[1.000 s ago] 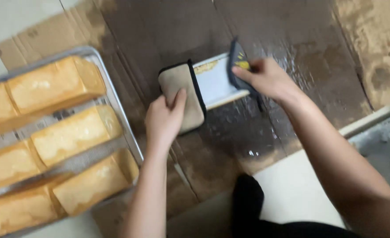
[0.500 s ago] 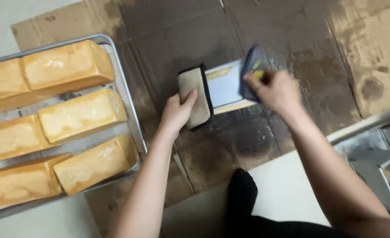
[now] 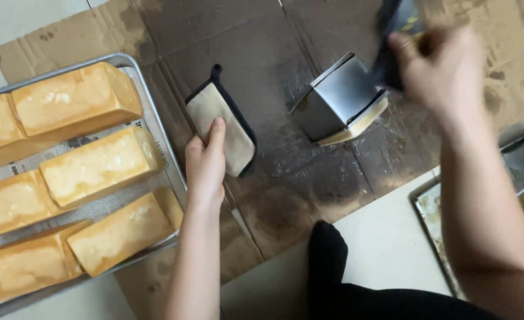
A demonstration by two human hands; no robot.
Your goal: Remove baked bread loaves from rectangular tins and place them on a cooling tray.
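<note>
I'm looking at the rectangular grey metal loaf tin, tipped on its side on the stained brown cardboard sheet, open mouth turned down and to the right, with a pale slab of loaf peeking out along its lower edge. Its long axis runs on a slant, from lower left up toward the upper right, and that upper-right end is where my right hand sits, touching or just over the tin's corner. That hand is blurred, so I can only say its fingers are curled around a dark cloth mitt pressed at the tin's end; how tightly, I can't tell. So the tin lies down and to the left of the right hand, and to the right of the left one, clearly nearer the right. My left hand is well apart from the tin, with its fingers laid flat and together on a beige pot holder with dark trim that lies on the cardboard. Further left, a silver baking tray holds golden square-edged bread loaves in rows. At the far right edge, another metal tray is partly in view.
</note>
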